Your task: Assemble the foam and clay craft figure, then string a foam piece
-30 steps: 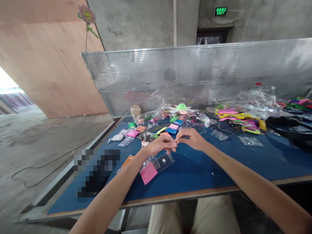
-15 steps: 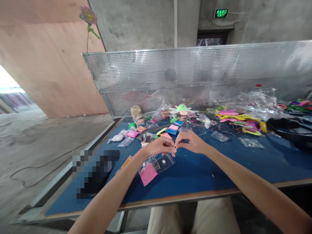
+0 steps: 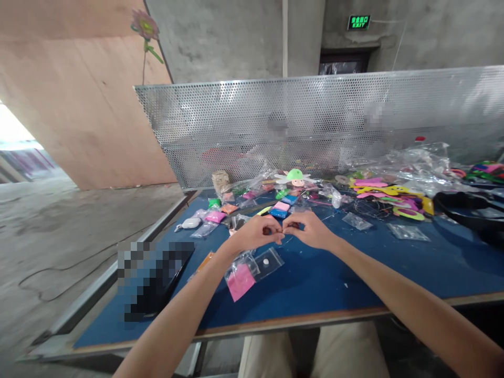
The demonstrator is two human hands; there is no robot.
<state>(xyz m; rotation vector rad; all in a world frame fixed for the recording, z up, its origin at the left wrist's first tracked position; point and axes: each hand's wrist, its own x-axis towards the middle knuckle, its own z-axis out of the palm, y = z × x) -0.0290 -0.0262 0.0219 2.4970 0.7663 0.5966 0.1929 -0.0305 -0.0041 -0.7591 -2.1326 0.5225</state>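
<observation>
My left hand [image 3: 260, 232] and my right hand [image 3: 306, 229] meet over the middle of the blue table [image 3: 307, 294]. The fingers of both are pinched together, tip to tip. Whatever sits between them is too small to make out. Just below my left hand lies a clear bag [image 3: 269, 262] with a small white piece on it. Beside that bag is a packet of pink clay [image 3: 241, 282]. Past my hands are a pink and blue packet [image 3: 281, 209] and a figure with a green cap [image 3: 295, 177].
A dark, partly blurred-out object [image 3: 157, 283] lies at the left edge. Colourful foam pieces [image 3: 388, 194] and clear plastic wrapping [image 3: 421, 160] are heaped at the back right, near a black strap-like item [image 3: 468, 215]. A perforated metal panel [image 3: 244, 121] borders the table's far side.
My hands stay together in nearly the same place, with the fingers slightly shifted and curled. The left fingertips sit a little higher. The whole view has moved very slightly.
</observation>
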